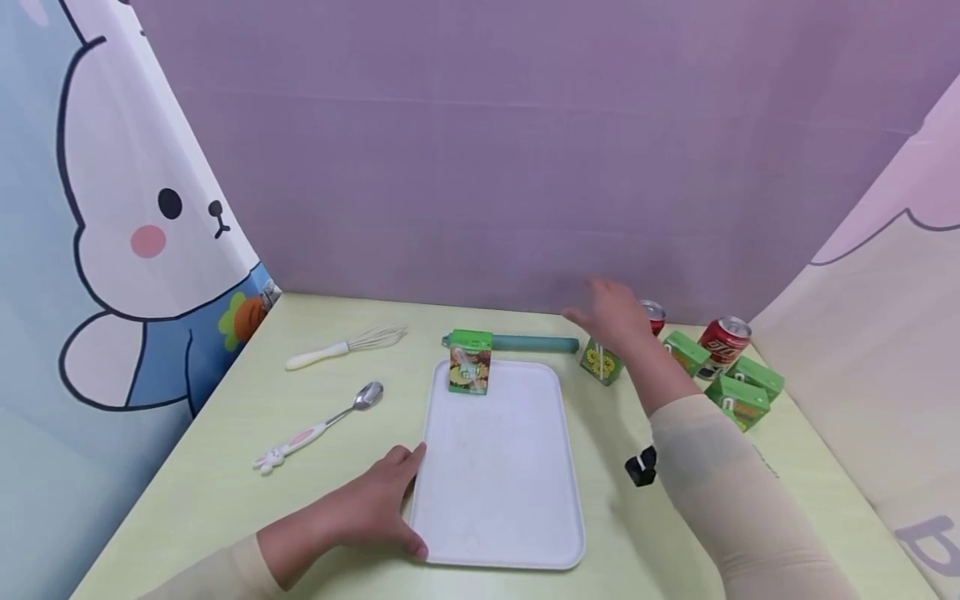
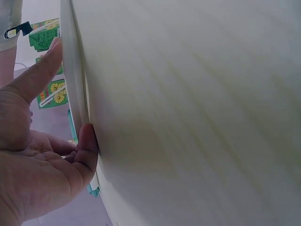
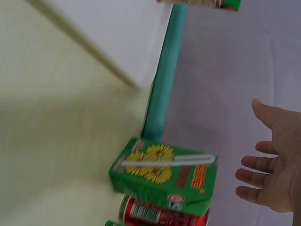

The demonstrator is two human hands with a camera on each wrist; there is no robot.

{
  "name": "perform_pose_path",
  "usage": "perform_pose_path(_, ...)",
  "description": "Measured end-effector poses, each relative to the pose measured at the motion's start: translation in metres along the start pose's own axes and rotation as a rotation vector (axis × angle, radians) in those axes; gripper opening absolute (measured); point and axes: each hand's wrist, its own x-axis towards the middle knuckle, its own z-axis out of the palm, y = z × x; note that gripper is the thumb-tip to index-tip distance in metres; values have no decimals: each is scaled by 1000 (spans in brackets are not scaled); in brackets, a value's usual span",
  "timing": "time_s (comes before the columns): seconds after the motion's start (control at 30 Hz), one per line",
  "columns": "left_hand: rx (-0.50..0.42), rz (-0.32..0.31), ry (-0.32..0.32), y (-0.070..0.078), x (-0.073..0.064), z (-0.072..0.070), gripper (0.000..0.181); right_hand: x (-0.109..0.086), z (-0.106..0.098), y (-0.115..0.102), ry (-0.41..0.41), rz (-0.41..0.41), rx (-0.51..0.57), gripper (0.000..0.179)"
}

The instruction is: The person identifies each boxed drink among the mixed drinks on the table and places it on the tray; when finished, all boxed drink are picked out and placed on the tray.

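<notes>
Left hand, fingers spread, is braced against the tray, seemingly for steadiness, right hand held open beyond its far-right corner.

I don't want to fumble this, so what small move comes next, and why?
Probably lower the right hand onto the flower-printed carton beside the tray, near its far right corner: the hand is open and apart from it, while the left hand touches the tray's left edge and another carton stands on the tray.
</notes>
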Motion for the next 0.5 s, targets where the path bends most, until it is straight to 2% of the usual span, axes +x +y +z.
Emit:
perform_pose_path(0.27,-8,-8,-2,0,0,1,134,-3,6,31,-64,110,-29,94)
perform_pose_path(0.4,-8,-12,-4,0,0,1,134,-3,10,37,-189,189,-24,101)
perform_pose_path(0.5,-1,-11,-11,0,0,1,134,-3,12,40,-269,227,-31,98)
